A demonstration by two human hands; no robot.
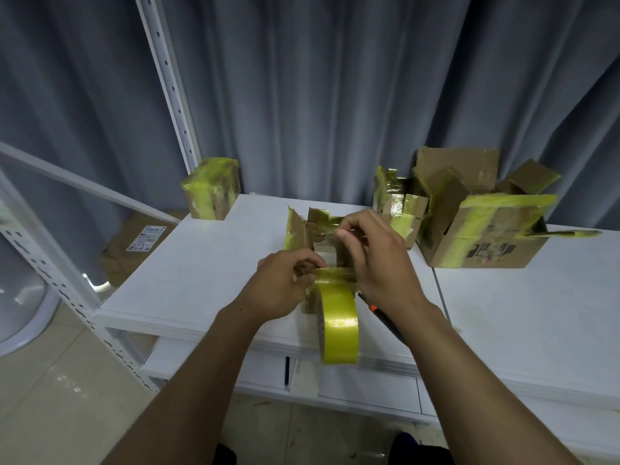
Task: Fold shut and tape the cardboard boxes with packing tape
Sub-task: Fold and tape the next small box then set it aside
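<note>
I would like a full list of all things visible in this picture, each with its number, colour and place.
small open box: one, brown, table centre
tape roll: one, yellow-green, near table edge
tape strip: one, yellow-green, between the hands
taped box: one, brown and yellow-green, far left corner
open boxes: at least three, brown, far right
cutter: one, black and orange, under right wrist
parcel: one, brown, floor, left
table: one, white
curtain: grey, behind
left hand: pinches tape strip
right hand: grips small open box
</note>
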